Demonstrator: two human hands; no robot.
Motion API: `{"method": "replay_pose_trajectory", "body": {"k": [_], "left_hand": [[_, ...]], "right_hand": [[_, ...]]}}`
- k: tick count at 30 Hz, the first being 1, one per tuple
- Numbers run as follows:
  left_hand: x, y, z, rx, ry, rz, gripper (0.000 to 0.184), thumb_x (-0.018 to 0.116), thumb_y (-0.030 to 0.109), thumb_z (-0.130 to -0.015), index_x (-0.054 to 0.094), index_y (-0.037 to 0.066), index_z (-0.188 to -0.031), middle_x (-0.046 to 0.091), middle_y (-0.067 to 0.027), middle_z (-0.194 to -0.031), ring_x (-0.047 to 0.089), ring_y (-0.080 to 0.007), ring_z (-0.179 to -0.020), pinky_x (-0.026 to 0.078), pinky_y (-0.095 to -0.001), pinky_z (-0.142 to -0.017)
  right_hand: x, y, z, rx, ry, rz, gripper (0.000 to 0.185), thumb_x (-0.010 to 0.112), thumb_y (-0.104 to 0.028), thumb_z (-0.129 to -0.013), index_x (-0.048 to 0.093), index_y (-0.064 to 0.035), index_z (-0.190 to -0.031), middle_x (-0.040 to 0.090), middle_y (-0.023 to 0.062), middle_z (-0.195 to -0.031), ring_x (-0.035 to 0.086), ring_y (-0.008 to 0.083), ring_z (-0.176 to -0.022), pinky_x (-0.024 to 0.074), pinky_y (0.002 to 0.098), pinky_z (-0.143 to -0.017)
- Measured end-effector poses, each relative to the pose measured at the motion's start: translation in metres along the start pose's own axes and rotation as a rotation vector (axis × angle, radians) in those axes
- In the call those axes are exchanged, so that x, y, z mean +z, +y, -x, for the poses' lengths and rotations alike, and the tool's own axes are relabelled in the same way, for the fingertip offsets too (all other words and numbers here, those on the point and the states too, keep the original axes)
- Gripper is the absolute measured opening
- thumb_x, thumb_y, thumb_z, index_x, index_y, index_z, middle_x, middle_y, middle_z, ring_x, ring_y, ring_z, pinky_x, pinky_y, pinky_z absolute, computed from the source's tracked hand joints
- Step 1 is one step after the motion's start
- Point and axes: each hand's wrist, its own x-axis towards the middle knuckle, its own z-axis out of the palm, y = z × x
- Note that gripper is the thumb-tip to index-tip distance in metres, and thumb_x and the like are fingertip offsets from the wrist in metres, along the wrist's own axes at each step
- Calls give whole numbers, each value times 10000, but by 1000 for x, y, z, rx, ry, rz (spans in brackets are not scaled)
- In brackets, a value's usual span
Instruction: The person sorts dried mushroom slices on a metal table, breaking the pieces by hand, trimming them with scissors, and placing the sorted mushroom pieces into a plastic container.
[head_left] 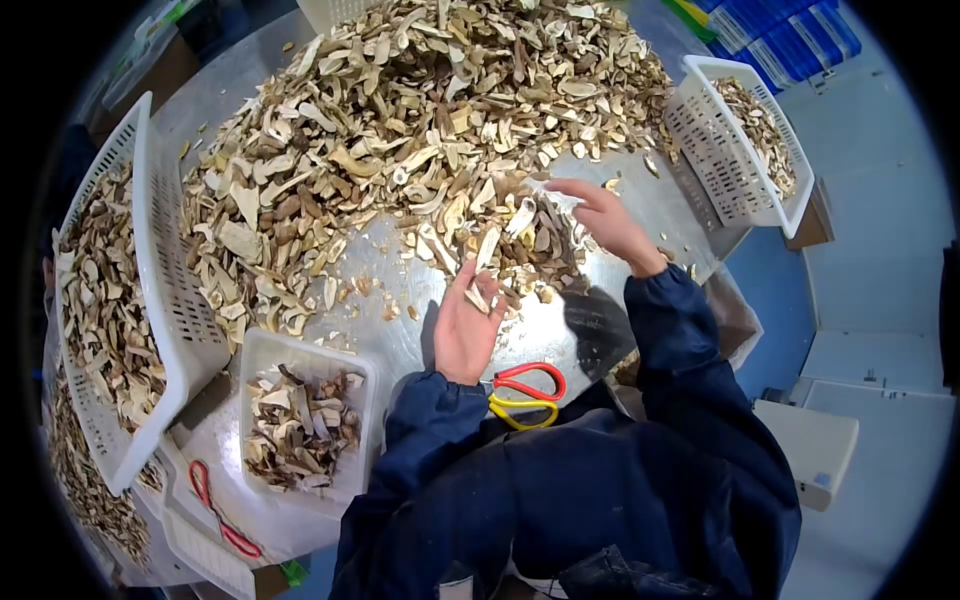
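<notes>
A large heap of dried mushroom slices (400, 150) covers the far part of the metal table. My left hand (468, 325) is turned palm up at the near edge of the heap, with a pale mushroom slice (477, 299) held at its fingers. To the right, my right hand (608, 222) reaches over a smaller mound of slices (540, 240), index finger stretched out and thumb apart. A whitish piece lies by its fingertip; I see no grip on it. Scissors with one red and one yellow handle (528, 386) lie close to my left wrist.
White perforated baskets holding slices stand on the left (150, 300) and far right (690, 130). A clear plastic tub (372, 400) with darker pieces sits near my left forearm. Red-handled scissors (203, 490) lie at the lower left. Blue packages (790, 45) are stacked beyond the table.
</notes>
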Motion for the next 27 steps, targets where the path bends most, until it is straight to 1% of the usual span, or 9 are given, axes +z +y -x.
{"method": "replay_pose_trajectory", "body": {"k": [2,3,6,8,10,13,16,20,27], "left_hand": [[-1,0,1,10,21,29,406,425,256,-949,367,44,-1291,512,-64,-1036,509,-171,-937,419,-341,-876],[3,1,2,6,35,31,360,417,236,-953,398,42,-1257,521,-53,-959,514,-154,-875,427,-322,-839],[-14,-1,2,-97,-111,110,264,417,198,-952,460,21,-1144,451,-3,-716,457,-104,-665,402,-259,-645],[-16,0,5,-194,-146,57,233,417,181,-950,478,6,-1093,377,23,-608,387,-76,-555,343,-222,-519],[0,7,9,-291,-59,-125,218,409,164,-952,483,-4,-1070,308,35,-557,310,-56,-481,259,-192,-426],[7,6,9,-402,-82,-262,239,408,149,-947,473,-14,-1108,392,14,-636,307,-39,-484,226,-167,-407],[7,5,9,-395,-97,-306,279,441,139,-931,460,-20,-1159,466,-5,-749,340,-37,-526,247,-158,-429],[10,2,8,-338,-57,-335,316,461,131,-922,448,-20,-1199,489,-8,-811,370,-38,-584,270,-156,-463],[13,-2,11,-270,-3,-440,365,441,181,-946,407,39,-1281,532,-58,-1070,522,-113,-919,453,-215,-713]], "right_hand": [[-3,7,14,87,123,-15,347,452,-15,-806,583,-11,-1127,628,108,-1078,575,195,-1023,439,296,-882],[3,7,22,77,232,32,211,563,-100,-824,651,-27,-1002,675,110,-898,638,174,-807,485,272,-734],[29,-14,41,308,151,3,195,558,-84,-820,660,-29,-976,662,93,-767,609,139,-683,478,275,-643],[52,3,42,27,251,209,208,555,-85,-812,649,-66,-996,647,132,-794,624,252,-685,481,308,-616],[65,4,40,-77,308,580,203,597,-96,-808,637,-39,-1000,592,111,-695,555,148,-598,442,279,-562],[69,1,38,-69,337,560,201,593,-141,-811,619,-56,-991,624,133,-746,600,290,-655,469,338,-593],[67,1,46,114,224,145,168,603,-166,-811,618,-38,-918,595,130,-676,579,241,-593,454,325,-555],[65,3,61,468,19,-580,134,573,-157,-856,602,-41,-795,523,-19,-595,475,58,-506,366,212,-464],[73,-18,75,432,45,-691,168,558,-174,-878,585,-70,-749,506,-56,-588,422,16,-491,322,177,-444]]}}
